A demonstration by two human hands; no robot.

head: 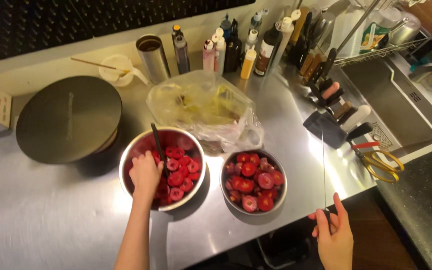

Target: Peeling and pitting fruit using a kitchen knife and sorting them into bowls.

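My left hand (145,174) reaches into a steel bowl (131,152) of red fruit halves and rests on the fruit. A dark utensil handle (158,143) sticks up beside its fingers; whether the hand grips it is unclear. My right hand (334,236) is off the counter's front edge, pinching the handle of a long thin knife (323,170) whose blade points away over the counter. A second steel bowl (280,194) of cut red fruit stands between the two hands.
A clear plastic bag (203,105) of scraps lies behind the bowls. A round black lidded appliance (69,119) is at the left. Bottles (236,47), a steel cup (153,57), a knife block (331,117), yellow-handled scissors (382,162) and a sink (393,97) fill the back and right.
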